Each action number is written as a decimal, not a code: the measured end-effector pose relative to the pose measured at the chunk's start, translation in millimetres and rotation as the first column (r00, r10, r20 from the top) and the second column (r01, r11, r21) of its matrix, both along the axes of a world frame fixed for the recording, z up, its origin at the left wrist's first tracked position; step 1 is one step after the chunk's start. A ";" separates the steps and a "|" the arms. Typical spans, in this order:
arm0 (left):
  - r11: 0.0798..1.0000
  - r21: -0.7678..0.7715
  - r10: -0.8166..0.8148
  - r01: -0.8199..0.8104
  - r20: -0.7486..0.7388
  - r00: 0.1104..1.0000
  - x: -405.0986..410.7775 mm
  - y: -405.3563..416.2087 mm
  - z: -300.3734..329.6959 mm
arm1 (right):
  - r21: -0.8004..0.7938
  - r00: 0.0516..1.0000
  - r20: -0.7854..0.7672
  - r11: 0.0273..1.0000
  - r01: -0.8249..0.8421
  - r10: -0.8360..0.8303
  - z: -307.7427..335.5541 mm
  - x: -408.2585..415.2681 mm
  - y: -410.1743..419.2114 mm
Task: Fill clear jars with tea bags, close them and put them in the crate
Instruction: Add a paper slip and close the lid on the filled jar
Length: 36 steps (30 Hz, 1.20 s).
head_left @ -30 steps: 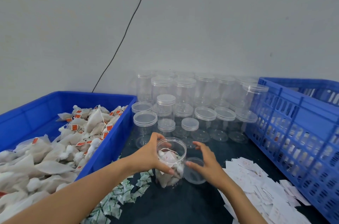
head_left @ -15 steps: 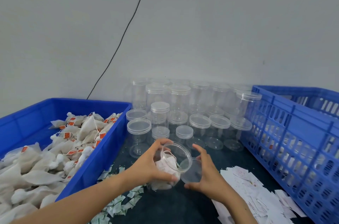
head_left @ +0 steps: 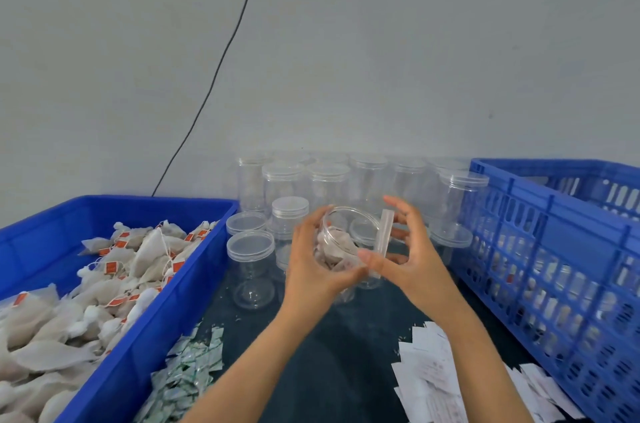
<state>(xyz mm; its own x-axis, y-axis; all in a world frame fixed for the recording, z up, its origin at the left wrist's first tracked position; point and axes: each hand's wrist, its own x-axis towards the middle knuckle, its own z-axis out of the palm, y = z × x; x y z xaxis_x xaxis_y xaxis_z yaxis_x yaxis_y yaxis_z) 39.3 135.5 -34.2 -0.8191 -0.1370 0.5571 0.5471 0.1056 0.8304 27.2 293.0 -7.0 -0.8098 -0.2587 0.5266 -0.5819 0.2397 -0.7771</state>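
Head view: left hand is gripping the filled jar; right hand is holding its lid at 3 o'clock, ready for capping.

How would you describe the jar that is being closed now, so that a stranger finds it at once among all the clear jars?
Look between the blue bin of tea bags and the blue crate, in front of the standing empty jars. The jar is lifted and tilted in the left hand, with the lid in the right hand beside its mouth. It alone holds tea bags and has no lid on.

Tea-bag bin left, crate right, jars between
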 end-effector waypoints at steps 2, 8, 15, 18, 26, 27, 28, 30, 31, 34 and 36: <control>0.999 0.033 0.043 -0.042 -0.032 0.999 -2.2 5.6 -4.7 | -0.043 1.000 0.008 0.999 0.025 -0.024 -1.4 -1.1 -2.7; 0.977 -0.073 0.193 -0.201 -0.102 0.976 -8.6 13.6 -14.1 | -0.078 0.998 0.038 0.996 0.053 -0.050 -5.5 -6.9 -5.6; 0.877 -0.314 0.317 -0.363 -0.187 0.930 -12.3 21.5 -18.0 | 0.058 0.988 0.063 0.989 0.138 -0.142 -10.9 -12.5 -11.5; 0.859 -0.370 0.298 -0.353 -0.198 0.934 -12.9 22.1 -25.9 | 0.106 0.981 0.046 0.978 0.182 -0.188 -17.1 -13.1 -16.1; 0.999 0.033 -0.020 0.020 0.002 1.000 -17.6 -8.5 -26.3 | 0.003 0.964 0.048 0.965 0.261 -0.261 -14.2 -13.4 -7.3; 0.988 0.140 -0.068 0.057 0.074 0.995 -18.2 -12.1 -25.9 | -0.037 0.965 0.056 0.965 0.258 -0.256 -12.5 -12.6 -8.0; 0.959 0.243 -0.184 0.145 0.146 0.972 -18.8 -14.2 -26.3 | -0.082 0.966 0.064 0.964 0.254 -0.249 -11.3 -11.5 -10.0; 0.830 0.412 -0.487 0.377 0.206 0.849 -18.4 -16.3 -29.3 | -0.142 0.968 0.070 0.959 0.247 -0.239 -10.6 -9.5 -15.7; 0.776 0.455 -0.569 0.436 0.206 0.796 -16.8 -17.0 -28.8 | -0.149 0.969 0.064 0.958 0.246 -0.239 -10.5 -8.9 -18.4; 0.763 0.524 -0.551 0.378 0.222 0.804 -15.1 -20.1 -21.7 | -0.145 0.980 0.069 0.970 0.196 -0.188 -8.5 -6.4 -22.2; 0.764 0.549 -0.539 0.339 0.254 0.803 -15.4 -21.6 -16.9 | -0.153 0.991 0.081 0.981 0.117 -0.106 -8.7 -4.7 -23.8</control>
<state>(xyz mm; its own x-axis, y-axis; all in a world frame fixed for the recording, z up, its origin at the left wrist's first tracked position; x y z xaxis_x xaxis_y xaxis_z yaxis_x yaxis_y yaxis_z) 23.9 113.8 -51.1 -0.9771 0.1396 0.1605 0.0684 -0.5085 0.8583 22.5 269.2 -15.6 -0.8664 -0.0835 0.4923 -0.4992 0.1716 -0.8493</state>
